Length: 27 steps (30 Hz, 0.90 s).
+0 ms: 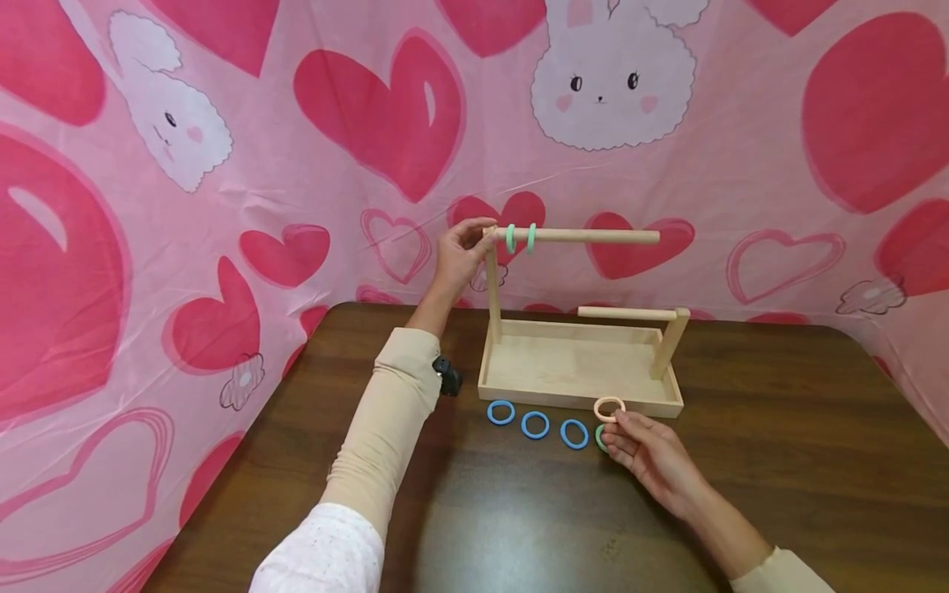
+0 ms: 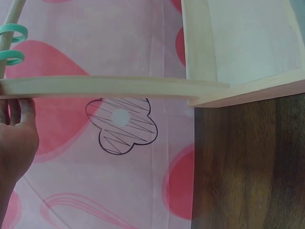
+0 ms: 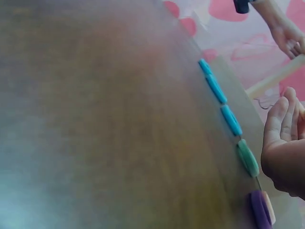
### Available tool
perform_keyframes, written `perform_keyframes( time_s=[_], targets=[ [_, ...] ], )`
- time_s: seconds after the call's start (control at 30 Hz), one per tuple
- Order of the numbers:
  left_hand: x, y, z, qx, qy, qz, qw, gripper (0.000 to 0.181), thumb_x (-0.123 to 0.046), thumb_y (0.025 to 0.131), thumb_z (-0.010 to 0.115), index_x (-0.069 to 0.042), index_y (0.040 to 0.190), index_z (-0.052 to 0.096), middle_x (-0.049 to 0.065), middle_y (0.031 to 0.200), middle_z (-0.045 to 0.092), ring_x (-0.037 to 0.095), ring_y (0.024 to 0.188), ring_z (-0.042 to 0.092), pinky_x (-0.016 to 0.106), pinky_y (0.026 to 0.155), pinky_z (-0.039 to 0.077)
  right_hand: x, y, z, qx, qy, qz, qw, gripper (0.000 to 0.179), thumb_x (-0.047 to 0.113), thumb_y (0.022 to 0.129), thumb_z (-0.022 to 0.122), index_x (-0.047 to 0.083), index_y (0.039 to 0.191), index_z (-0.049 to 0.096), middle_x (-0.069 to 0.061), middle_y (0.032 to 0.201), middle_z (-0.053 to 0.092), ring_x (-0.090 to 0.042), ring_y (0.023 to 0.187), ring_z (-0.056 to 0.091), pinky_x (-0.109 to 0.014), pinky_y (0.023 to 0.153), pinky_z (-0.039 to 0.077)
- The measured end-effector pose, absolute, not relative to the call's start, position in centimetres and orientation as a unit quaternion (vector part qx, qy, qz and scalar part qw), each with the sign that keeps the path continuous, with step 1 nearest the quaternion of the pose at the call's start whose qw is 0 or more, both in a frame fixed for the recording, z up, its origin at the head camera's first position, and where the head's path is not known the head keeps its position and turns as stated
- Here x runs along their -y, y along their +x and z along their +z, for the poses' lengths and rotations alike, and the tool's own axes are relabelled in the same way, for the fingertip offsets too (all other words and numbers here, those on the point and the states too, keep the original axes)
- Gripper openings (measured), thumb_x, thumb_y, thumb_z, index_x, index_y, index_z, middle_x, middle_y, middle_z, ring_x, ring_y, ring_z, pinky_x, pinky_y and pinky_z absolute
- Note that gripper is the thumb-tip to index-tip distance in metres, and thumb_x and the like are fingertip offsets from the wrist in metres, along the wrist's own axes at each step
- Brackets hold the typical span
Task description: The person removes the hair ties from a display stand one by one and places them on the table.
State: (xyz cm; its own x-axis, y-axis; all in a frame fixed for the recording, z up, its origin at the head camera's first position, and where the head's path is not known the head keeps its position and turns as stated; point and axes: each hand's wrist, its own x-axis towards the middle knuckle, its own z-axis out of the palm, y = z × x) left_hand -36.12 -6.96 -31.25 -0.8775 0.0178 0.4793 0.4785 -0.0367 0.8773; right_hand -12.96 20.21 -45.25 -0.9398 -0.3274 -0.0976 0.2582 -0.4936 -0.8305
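Note:
My right hand [image 1: 660, 461] pinches a peach ring [image 1: 610, 399] between thumb and fingers, over the front edge of a wooden stand [image 1: 578, 401] with a tray base. Up at the stand's tall left post [image 1: 493, 288], my left hand [image 1: 461, 255] grips the top corner where a long rod [image 1: 593, 235] begins. Two mint green rings [image 2: 14, 58] hang on that rod close to the left hand. In the right wrist view the right hand [image 3: 288, 148] is at the right edge, with its held ring mostly hidden.
Three blue rings [image 1: 535, 425] lie in a row before the tray. Beside them sits a green ring [image 3: 248, 158], then a purple ring [image 3: 259, 210] against another peach one [image 3: 270, 208]. A shorter rod [image 1: 626, 314] juts from the right post [image 1: 670, 344]. Pink printed cloth [image 1: 519, 148] hangs behind the table.

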Motion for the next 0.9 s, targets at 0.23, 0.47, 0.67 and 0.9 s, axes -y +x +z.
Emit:
perform_keyframes(
  time_s=[0.23,0.47,0.67,0.9],
  targets=[
    [6.8,-36.2,-31.2,0.669,-0.187,-0.700,0.164,0.026,0.004,0.091,0.071,0.012,0.115,0.068,-0.010,0.085,0.069,0.001,0.072,0.059,0.014,0.067,0.052,-20.4,-11.3,-46.0,-0.481,-0.029,-0.850,0.215,0.035,0.014,0.111,0.041,0.020,0.101,0.073,0.008,0.095,0.077,-0.003,0.089,0.073,-0.020,0.084,0.059],
    [6.9,-36.1,-31.3,0.669,-0.180,-0.703,0.162,0.026,0.004,0.091,0.071,0.012,0.116,0.068,-0.011,0.086,0.070,-0.001,0.077,0.061,0.014,0.070,0.052,-20.3,-10.3,-45.8,-0.487,-0.018,-0.841,0.236,0.028,0.015,0.110,0.044,0.021,0.104,0.071,0.008,0.096,0.077,-0.003,0.090,0.074,-0.020,0.085,0.059],
    [6.8,-35.9,-31.2,0.670,-0.177,-0.701,0.166,0.026,0.005,0.090,0.072,0.013,0.114,0.068,0.001,0.091,0.075,0.000,0.078,0.062,0.013,0.071,0.053,-20.5,-9.7,-46.1,-0.504,-0.021,-0.828,0.244,0.027,0.015,0.110,0.044,0.021,0.105,0.070,0.009,0.097,0.076,-0.003,0.091,0.073,-0.021,0.087,0.059],
    [6.9,-36.2,-31.4,0.679,-0.180,-0.691,0.173,0.026,0.004,0.090,0.072,0.012,0.115,0.069,0.013,0.098,0.075,0.000,0.079,0.062,0.013,0.072,0.054,-21.1,-9.2,-46.5,-0.540,-0.013,-0.798,0.268,0.022,0.017,0.109,0.046,0.020,0.107,0.067,0.011,0.097,0.075,-0.002,0.091,0.072,-0.020,0.085,0.059]
  ],
)
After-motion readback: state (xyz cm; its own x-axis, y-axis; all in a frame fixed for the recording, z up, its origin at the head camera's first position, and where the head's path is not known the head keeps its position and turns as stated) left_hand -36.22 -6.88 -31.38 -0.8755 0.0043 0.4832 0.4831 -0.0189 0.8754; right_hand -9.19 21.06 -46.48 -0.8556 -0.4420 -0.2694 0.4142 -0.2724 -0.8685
